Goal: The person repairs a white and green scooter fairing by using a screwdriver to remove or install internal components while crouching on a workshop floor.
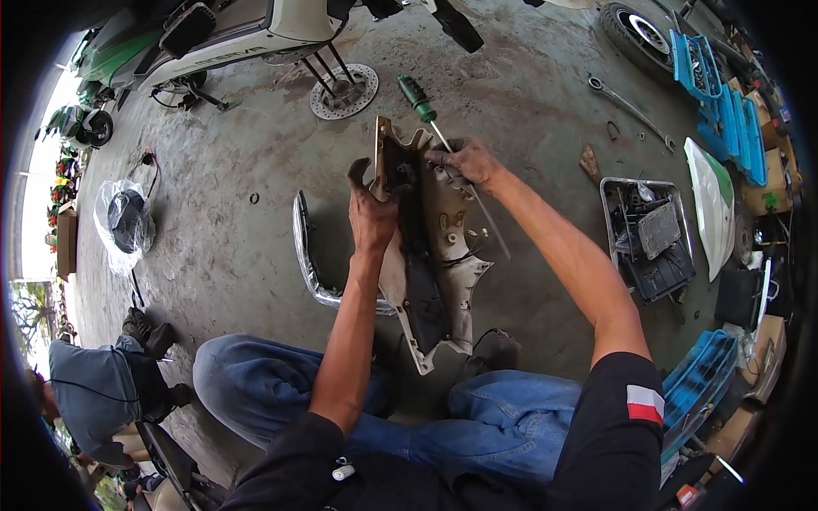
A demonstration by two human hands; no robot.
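A long cream-and-black plastic fairing panel (456,294) is held up in front of my knees, its hollow inner side with clips and ribs facing me. My left hand (372,213) grips the panel's left edge, one finger standing off it. At the upper right edge, my right hand (469,162) is closed round the thin metal shaft of a screwdriver (417,98). The screwdriver's green handle points up and away, and the bare shaft end slants down past the panel's right side. Whether the right fingertips also press on the panel, I cannot tell.
A plastic-wrapped curved strip (308,272) lies left of the panel. Rightward are a metal tray (609,230) of parts, a white-green panel (709,209), a large spanner (630,112) and a blue toolbox (697,68). A motorcycle (247,43) and brake disc (362,92) stand ahead; a person (98,383) sits left.
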